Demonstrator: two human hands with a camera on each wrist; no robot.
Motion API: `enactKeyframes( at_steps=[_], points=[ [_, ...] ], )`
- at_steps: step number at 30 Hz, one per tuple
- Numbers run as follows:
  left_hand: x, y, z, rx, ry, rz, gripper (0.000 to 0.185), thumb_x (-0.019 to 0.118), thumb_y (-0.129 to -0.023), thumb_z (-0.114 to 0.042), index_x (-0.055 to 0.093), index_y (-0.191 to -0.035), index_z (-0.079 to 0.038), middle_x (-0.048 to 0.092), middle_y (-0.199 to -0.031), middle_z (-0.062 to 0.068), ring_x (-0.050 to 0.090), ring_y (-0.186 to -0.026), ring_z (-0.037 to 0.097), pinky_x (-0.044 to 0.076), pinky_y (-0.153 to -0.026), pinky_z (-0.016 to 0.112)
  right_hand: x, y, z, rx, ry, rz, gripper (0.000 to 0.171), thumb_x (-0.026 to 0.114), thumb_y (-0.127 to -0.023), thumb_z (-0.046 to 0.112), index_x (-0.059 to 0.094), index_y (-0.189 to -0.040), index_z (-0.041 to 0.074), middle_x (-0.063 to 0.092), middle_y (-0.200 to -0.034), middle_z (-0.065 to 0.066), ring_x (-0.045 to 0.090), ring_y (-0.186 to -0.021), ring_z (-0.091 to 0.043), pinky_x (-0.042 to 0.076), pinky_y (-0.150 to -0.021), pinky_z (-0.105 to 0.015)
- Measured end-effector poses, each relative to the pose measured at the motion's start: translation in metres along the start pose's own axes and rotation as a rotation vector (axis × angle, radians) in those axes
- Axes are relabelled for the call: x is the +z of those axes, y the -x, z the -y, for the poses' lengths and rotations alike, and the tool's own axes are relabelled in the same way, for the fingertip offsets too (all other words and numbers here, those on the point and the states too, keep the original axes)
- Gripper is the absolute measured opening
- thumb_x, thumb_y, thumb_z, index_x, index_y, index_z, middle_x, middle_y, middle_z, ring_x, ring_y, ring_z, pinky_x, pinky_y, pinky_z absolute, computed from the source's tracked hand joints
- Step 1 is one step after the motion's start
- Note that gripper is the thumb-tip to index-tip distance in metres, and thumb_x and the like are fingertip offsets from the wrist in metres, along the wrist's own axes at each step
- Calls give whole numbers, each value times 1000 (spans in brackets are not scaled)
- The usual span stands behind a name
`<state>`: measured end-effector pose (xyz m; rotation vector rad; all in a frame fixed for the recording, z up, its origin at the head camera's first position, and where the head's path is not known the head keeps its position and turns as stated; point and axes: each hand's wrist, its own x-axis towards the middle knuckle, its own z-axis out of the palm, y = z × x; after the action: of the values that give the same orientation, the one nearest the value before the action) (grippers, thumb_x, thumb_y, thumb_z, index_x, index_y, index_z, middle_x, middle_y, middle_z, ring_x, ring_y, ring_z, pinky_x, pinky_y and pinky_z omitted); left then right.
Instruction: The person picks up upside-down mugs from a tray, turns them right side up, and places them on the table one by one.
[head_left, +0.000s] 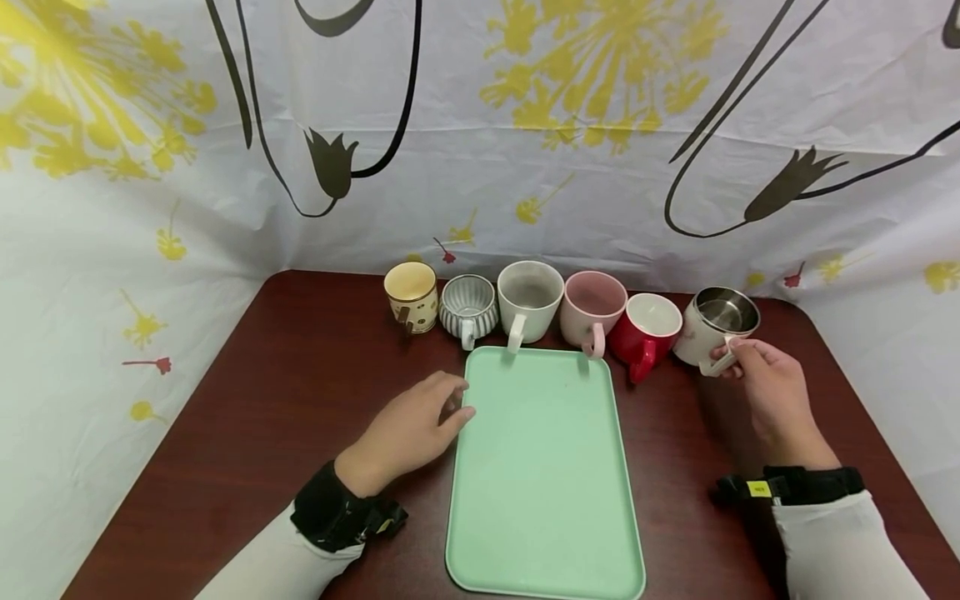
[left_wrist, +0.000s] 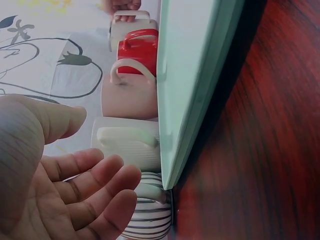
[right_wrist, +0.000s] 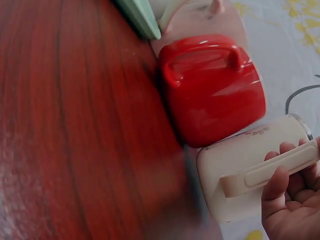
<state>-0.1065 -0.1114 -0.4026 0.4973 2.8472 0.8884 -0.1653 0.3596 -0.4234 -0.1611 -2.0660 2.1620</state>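
Observation:
At the right end of a row of mugs, my right hand (head_left: 776, 392) pinches the handle of a cream mug with a steel lining (head_left: 693, 337). In the right wrist view the thumb and fingers close around that handle (right_wrist: 280, 167), and the mug is tilted beside the red mug (right_wrist: 215, 95). My left hand (head_left: 412, 425) is relaxed at the left edge of the mint-green tray (head_left: 547, 475), thumb and fingers apart. Nothing lies in its palm in the left wrist view.
Left of the red mug stand a pink mug (head_left: 592, 304), a white mug (head_left: 528, 300), a grey-striped cup (head_left: 468, 308) and a yellow mug (head_left: 412, 296). They line the back of the dark red table (head_left: 300, 375), before a patterned cloth (head_left: 450, 100).

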Motion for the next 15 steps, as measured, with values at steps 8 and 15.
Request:
enactKeyframes(
  at_steps=[8,15],
  points=[
    [1,0,-1,5,-8,8,40,66,-103,-32,62,-136,-9,64,-113,-1,61,-99,11,54,-85,36,1,-5,-7,7,-23,1,24,60,-107,19,77,-95,7,77,-84,7,65,-80,-5,52,-66,-16],
    [1,0,-1,8,-7,15,39,66,-103,-31,63,-135,-9,64,-111,-1,62,-98,11,54,-85,36,0,-5,-8,15,-10,18,25,60,-107,23,77,-95,8,77,-85,8,65,-77,-5,52,-66,-16]
  ],
)
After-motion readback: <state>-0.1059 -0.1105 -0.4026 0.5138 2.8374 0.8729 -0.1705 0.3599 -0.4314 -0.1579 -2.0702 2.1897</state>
